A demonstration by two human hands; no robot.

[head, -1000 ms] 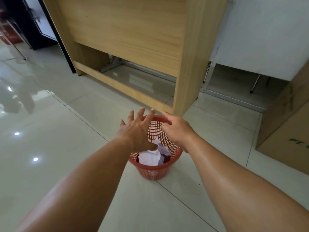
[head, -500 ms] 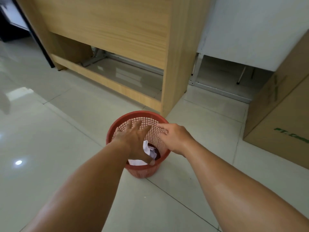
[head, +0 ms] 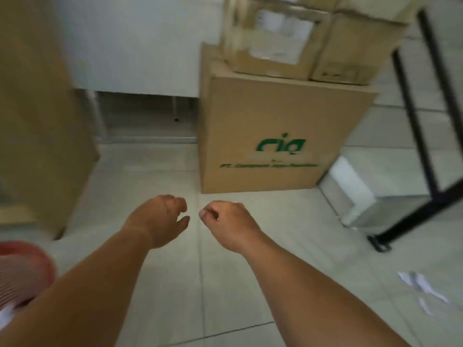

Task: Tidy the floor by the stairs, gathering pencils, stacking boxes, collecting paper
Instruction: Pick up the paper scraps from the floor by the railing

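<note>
A large cardboard box (head: 270,136) with green print stands on the floor ahead, with two smaller boxes (head: 273,46) stacked on top of it. White scraps of paper (head: 421,286) lie on the tiles at the lower right. The red mesh basket (head: 22,274) sits at the far left edge, partly cut off. My left hand (head: 162,219) and my right hand (head: 225,224) hover side by side over bare tiles in front of the big box, fingers loosely curled, holding nothing. The frame is blurred.
A wooden desk panel (head: 37,121) rises at the left, a white wall panel (head: 130,43) behind it. A black metal frame (head: 423,136) and a white step (head: 355,194) stand at the right.
The view has swung right, away from the red basket. Both hands have left the basket rim and now hang over bare floor, empty. The boxes and the paper scraps have come into view.
</note>
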